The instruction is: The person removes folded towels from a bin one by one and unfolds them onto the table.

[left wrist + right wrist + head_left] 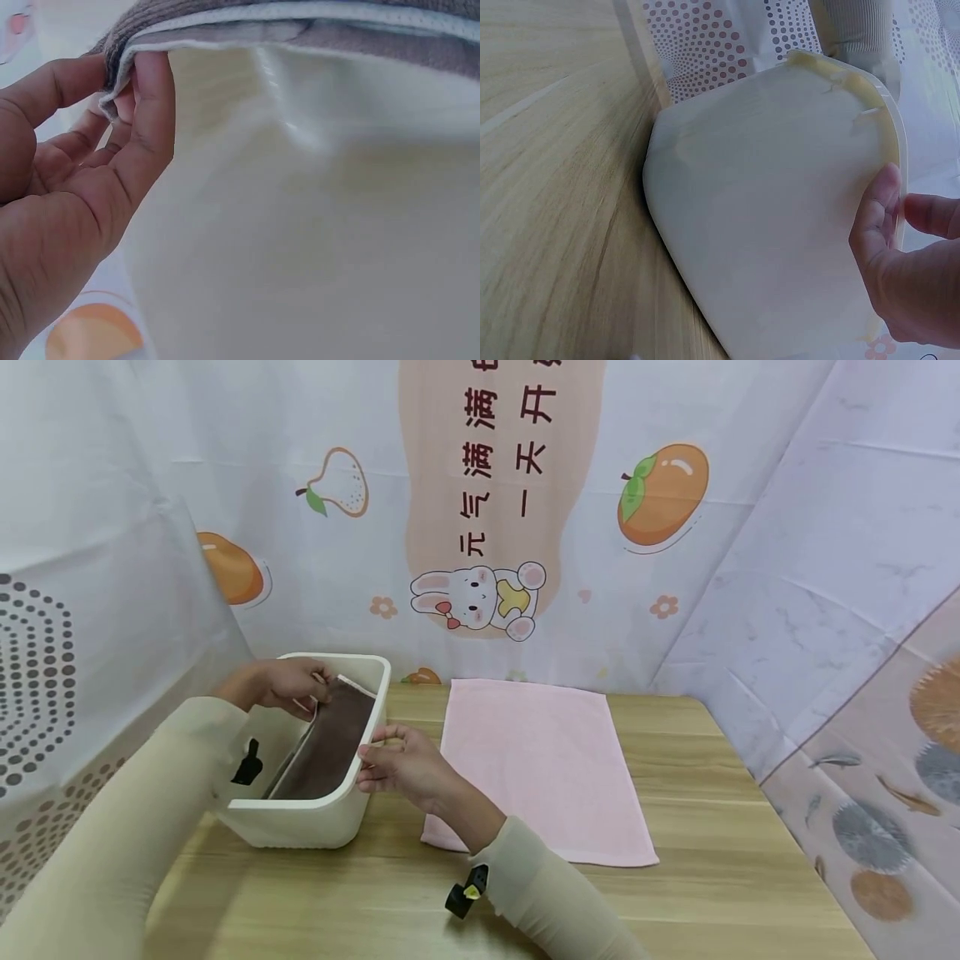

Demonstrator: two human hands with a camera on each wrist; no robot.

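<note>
A folded brown towel (333, 739) with pale edging stands on edge inside a white plastic bin (300, 828), on the left of the table. My left hand (292, 682) reaches into the bin and pinches the towel's far upper corner; in the left wrist view, thumb and fingers press its stacked layers (217, 16) together. On the bin's right rim my right hand (411, 768) holds on, thumb over the top edge. From the right wrist view, those fingers (870, 217) lie against the bin's outer wall (772, 195). The towel's lower part is hidden by the bin wall.
A pink towel (536, 768) lies flat on the wooden table (720, 860), just right of the bin. Printed curtains (285, 410) hang behind the table and along both sides. The bin stands close to the left curtain (97, 627).
</note>
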